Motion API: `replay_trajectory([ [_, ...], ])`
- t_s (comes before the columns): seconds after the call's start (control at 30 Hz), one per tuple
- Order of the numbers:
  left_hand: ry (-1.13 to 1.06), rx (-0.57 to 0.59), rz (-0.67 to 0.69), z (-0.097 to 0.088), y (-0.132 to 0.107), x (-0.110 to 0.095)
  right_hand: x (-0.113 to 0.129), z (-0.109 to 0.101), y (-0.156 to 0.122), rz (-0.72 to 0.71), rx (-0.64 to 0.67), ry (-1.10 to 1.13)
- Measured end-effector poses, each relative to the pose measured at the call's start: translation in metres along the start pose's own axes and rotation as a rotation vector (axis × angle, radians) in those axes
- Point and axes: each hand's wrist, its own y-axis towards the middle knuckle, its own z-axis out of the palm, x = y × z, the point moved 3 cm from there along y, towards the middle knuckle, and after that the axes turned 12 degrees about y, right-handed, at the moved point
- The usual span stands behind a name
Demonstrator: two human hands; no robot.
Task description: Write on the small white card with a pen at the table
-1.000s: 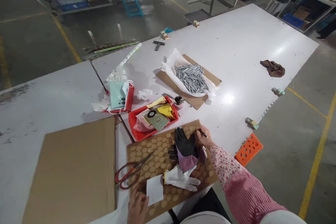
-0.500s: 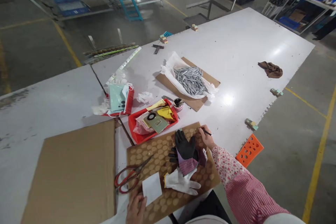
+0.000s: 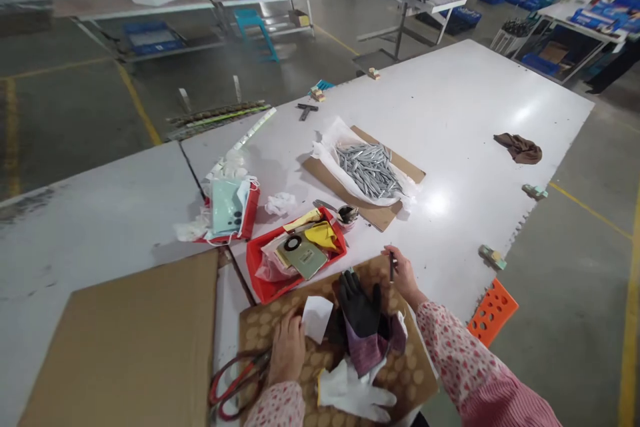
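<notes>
My left hand (image 3: 288, 347) grips a small white piece of paper (image 3: 319, 317) by its left edge, above the brown patterned board (image 3: 255, 327). Between the fingers of my right hand (image 3: 404, 273) is a slim black pen (image 3: 392, 267), at the board's upper right corner. A black and purple work glove (image 3: 361, 320) lies between my hands, partly over a white cloth glove (image 3: 356, 392). Red-handled scissors (image 3: 235, 377) rest beside my left hand, their blades hidden behind it.
A red tray (image 3: 257, 267) of odds and ends stands beyond the board. Farther back, grey metal pieces (image 3: 370, 168) lie in white wrapping on cardboard (image 3: 320, 173). A large cardboard sheet (image 3: 125, 340) covers the near left; an orange perforated piece (image 3: 493, 312) sticks out at the right edge.
My left hand has moved up and right, carrying the paper from beside the scissors to the glove. The pen in my right hand has turned more upright. The camera view has tilted up.
</notes>
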Motion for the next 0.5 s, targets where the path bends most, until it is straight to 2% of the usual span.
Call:
replay_trajectory([
  [0.13, 0.249, -0.060, 0.030, 0.005, -0.011, -0.005, 0.048, 0.006, 0.040, -0.263, -0.023, -0.136],
  [0.3, 0.259, 0.018, -0.012, 0.010, -0.021, -0.004, 0.106, 0.025, 0.089, -0.482, -0.115, -0.274],
  [0.4, 0.234, 0.129, -0.092, 0.014, -0.022, -0.002, 0.113, 0.048, 0.109, -0.594, -0.097, -0.485],
  [0.5, 0.174, 0.239, -0.155, 0.017, -0.024, -0.001, 0.097, 0.070, 0.121, -0.572, 0.041, -0.631],
])
